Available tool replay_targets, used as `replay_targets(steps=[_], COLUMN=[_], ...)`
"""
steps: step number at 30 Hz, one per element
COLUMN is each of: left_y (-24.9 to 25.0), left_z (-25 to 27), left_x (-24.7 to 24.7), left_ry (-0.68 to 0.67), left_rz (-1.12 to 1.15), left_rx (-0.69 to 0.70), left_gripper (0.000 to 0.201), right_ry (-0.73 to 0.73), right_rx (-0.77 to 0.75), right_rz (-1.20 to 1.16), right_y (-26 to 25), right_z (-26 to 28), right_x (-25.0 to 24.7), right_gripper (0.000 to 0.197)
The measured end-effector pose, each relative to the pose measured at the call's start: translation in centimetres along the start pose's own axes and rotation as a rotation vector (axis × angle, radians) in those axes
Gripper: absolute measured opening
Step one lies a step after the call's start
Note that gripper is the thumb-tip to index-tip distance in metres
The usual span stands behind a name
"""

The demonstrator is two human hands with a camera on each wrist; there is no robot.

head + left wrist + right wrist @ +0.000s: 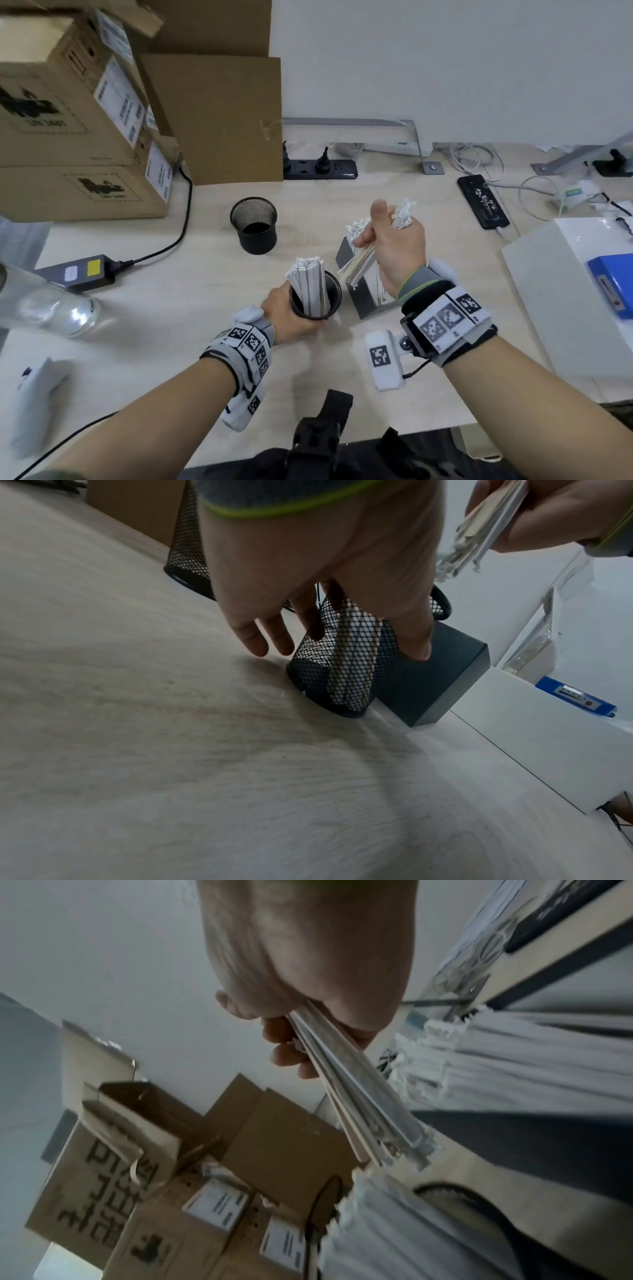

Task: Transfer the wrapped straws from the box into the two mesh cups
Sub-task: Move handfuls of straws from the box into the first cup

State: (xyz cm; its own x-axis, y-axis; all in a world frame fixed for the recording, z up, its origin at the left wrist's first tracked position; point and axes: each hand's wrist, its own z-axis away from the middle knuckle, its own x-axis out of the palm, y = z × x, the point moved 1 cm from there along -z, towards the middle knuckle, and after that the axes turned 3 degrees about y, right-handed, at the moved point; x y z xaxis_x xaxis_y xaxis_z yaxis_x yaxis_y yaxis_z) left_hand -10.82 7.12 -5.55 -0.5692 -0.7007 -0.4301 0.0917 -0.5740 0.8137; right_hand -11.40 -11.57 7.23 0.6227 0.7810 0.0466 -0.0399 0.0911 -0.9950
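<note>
My left hand (286,313) grips the near black mesh cup (328,298) on the table; the cup holds a bunch of white wrapped straws (306,284). In the left wrist view the fingers (411,631) curl round the same mesh cup (329,669). My right hand (394,240) holds a bundle of wrapped straws (359,263) slanted above the dark grey straw box (364,301), which stands just right of that cup. More straws (354,228) stick out of the box. A second mesh cup (254,224) stands empty farther back. The held bundle (359,1110) shows in the right wrist view.
Stacked cardboard boxes (78,113) fill the back left. A power brick (75,272) with its cable and a clear bottle (51,308) lie at the left. A power strip (320,168) and a phone (483,202) sit at the back, a white box (565,301) at the right.
</note>
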Motion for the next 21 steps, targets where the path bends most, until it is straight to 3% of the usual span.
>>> replay_targets(steps=[6, 8, 10, 11, 14, 18, 21], left_y=[-0.3, -0.3, -0.5, -0.7, -1.1, -0.7, -1.3], left_z=[-0.1, -0.1, -0.2, -0.2, -0.4, -0.5, -0.7], left_x=[0.0, 0.0, 0.0, 0.1, 0.2, 0.4, 0.6], left_ry=[0.014, 0.021, 0.009, 0.001, -0.009, -0.001, 0.010], left_rz=[-0.024, -0.021, -0.025, -0.025, -0.017, -0.020, -0.027], left_rx=[0.013, 0.012, 0.010, 0.017, 0.022, 0.034, 0.026], left_gripper=[0.072, 0.072, 0.071, 0.069, 0.068, 0.070, 0.063], right_ry=[-0.099, -0.163, -0.240, -0.271, -0.334, -0.434, -0.581], right_rx=[0.123, 0.118, 0.064, 0.030, -0.096, -0.368, -0.471], right_rz=[0.143, 0.254, 0.415, 0.493, 0.623, 0.767, 0.963], right_y=[3.8, 4.8, 5.7, 6.1, 6.8, 6.9, 7.5], right_z=[1.5, 1.9, 2.3, 2.4, 2.1, 2.6, 3.4], right_x=[2.2, 2.6, 2.8, 2.8, 2.4, 2.0, 1.9], right_gripper=[0.071, 0.052, 0.026, 0.027, 0.053, 0.060, 0.079])
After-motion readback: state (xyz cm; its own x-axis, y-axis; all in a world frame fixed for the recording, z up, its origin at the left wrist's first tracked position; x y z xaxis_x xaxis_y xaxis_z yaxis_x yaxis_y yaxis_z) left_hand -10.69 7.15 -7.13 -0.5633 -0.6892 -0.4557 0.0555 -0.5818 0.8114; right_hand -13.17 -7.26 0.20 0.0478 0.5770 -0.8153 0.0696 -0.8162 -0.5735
